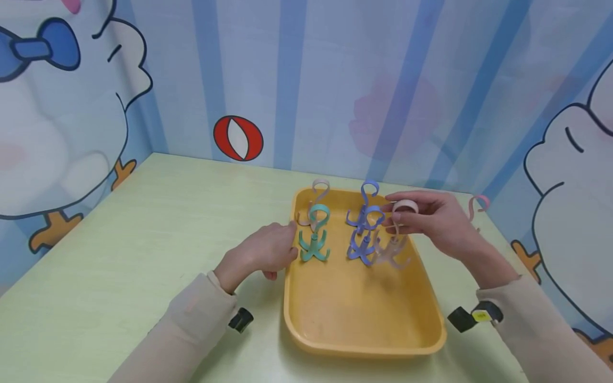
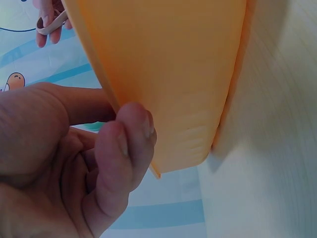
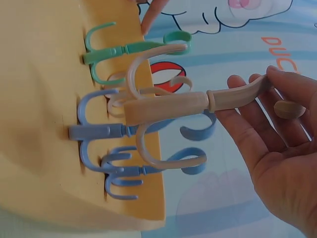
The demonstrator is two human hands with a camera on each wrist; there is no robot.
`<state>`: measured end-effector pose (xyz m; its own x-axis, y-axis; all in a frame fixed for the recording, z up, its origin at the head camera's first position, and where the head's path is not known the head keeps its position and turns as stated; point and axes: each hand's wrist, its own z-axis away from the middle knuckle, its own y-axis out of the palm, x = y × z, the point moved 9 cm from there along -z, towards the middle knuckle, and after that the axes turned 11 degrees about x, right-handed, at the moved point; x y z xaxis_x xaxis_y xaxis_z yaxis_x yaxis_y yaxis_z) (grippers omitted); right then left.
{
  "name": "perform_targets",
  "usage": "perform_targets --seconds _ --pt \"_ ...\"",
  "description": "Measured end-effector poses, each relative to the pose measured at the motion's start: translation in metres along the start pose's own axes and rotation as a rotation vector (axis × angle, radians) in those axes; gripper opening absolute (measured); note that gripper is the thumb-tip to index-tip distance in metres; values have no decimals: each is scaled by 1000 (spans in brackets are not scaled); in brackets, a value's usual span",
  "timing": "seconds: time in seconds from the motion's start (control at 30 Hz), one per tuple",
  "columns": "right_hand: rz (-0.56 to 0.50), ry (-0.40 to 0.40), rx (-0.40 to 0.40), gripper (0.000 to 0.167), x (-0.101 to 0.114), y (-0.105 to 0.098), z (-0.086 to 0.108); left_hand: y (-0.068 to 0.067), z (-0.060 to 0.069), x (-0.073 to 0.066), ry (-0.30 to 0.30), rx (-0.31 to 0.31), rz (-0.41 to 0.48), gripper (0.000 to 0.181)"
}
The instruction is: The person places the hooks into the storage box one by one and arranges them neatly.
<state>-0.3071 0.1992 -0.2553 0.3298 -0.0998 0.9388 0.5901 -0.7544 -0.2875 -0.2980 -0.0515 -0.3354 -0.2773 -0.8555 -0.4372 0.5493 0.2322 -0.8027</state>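
Note:
My left hand [image 1: 270, 247] grips the left rim of the yellow tray [image 1: 359, 314]; the left wrist view shows fingers [image 2: 136, 131] against its outer wall. Above the tray's right side, my right hand [image 1: 442, 221] pinches a beige rotating hook [image 3: 168, 108] by its curled top. That hook hangs with its prongs downward, apart from the tray floor. Inside the tray stand a green hook [image 1: 314, 247], two blue hooks [image 3: 99, 131] and, behind the green one, a paler hook [image 3: 119, 99], partly hidden.
A pink hook [image 1: 471, 206] shows behind my right hand, its lower part hidden. The pale green table [image 1: 143, 255] extends left of the tray. A patterned cloth backdrop [image 1: 325, 106] closes off the back and both sides.

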Motion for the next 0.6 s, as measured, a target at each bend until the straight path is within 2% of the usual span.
perform_targets --seconds 0.33,0.6 --pt "50 52 36 34 -1 22 -12 0 0 0 4 -2 4 65" --pt "-20 35 100 32 -1 43 -23 0 0 -1 3 -3 -5 65"
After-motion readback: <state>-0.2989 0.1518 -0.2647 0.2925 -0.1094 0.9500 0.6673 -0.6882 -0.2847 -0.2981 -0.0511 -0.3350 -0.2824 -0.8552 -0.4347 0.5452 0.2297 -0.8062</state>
